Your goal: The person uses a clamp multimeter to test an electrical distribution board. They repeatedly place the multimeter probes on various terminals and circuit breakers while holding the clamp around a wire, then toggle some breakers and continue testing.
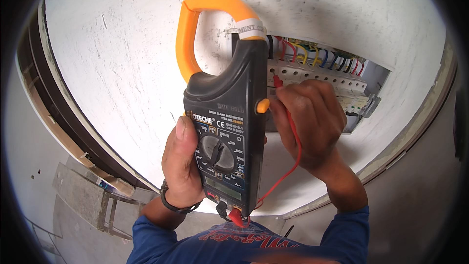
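Note:
My left hand [181, 159] is closed around a black clamp meter [224, 98] with an orange jaw, a round dial and a small display. A black plug and a red plug [237, 217] sit in its lower end. My right hand [315, 117] pinches a red test probe [278, 81], its tip at the row of white circuit breakers [317, 74] in a wall recess. From the probe a thin red lead [296, 164] hangs down to the meter. Part of the breaker panel is hidden behind the meter and my right hand.
Red, yellow, blue and black wires [312, 54] run into the breakers' upper side. Rough white wall [117, 44] surrounds the recess. A dark frame [53, 98] curves along the left, and a grey metal stand [93, 200] is at the lower left.

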Motion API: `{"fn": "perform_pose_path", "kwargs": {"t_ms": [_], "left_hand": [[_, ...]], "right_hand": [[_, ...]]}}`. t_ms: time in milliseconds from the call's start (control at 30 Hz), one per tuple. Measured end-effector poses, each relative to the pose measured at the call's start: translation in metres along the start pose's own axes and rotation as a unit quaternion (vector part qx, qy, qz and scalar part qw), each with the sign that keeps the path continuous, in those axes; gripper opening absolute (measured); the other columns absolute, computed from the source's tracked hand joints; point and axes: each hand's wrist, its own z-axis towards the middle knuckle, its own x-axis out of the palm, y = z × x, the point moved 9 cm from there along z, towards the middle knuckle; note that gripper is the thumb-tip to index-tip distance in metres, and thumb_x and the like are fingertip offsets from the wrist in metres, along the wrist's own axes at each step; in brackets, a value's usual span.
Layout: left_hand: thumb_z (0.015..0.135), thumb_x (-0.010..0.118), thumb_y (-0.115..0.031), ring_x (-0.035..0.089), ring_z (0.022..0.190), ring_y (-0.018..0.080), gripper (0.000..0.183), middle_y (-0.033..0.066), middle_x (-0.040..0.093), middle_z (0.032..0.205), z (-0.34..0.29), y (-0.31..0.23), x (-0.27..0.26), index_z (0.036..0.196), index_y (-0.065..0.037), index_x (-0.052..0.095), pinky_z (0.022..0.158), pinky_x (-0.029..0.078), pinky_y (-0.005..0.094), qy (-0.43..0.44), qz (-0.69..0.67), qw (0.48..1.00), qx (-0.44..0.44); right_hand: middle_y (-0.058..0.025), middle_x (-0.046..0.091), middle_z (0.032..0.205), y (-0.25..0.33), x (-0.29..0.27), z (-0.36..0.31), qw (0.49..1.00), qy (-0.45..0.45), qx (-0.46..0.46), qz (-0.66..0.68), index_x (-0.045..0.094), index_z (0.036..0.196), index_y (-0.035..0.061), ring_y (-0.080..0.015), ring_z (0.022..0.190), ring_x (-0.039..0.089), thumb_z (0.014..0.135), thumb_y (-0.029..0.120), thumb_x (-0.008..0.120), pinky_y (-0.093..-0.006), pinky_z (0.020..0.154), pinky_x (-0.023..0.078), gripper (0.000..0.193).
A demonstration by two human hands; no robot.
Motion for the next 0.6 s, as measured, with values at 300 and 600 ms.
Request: {"fn": "perform_pose_path", "kwargs": {"t_ms": [300, 600], "left_hand": [[0.111, 0.024, -0.066, 0.077, 0.104, 0.0301, 0.084, 0.0275, 0.073, 0.120, 0.008, -0.005, 0.004, 0.148, 0.005, 0.048, 0.091, 0.063, 0.0383, 0.032, 0.044, 0.999, -0.004], [0.116, 0.025, -0.052, 0.078, 0.108, 0.0279, 0.068, 0.0259, 0.072, 0.124, 0.008, -0.028, 0.012, 0.143, 0.006, 0.048, 0.095, 0.065, 0.0384, 0.001, 0.080, 0.997, 0.012]], "right_hand": [[-0.0137, 0.068, 0.085, 0.000, -0.003, 0.020, 0.997, 0.031, 0.040, 0.052, 0.066, 0.095, 0.0021, -0.0313, 0.074, 0.068, 0.086, 0.001, 0.083, -0.0401, 0.066, 0.054, 0.019], [-0.0136, 0.068, 0.086, 0.005, 0.003, 0.023, 0.997, 0.037, 0.048, 0.039, 0.066, 0.097, 0.0012, -0.0292, 0.076, 0.069, 0.091, 0.001, 0.080, -0.0394, 0.067, 0.055, 0.015]]}}
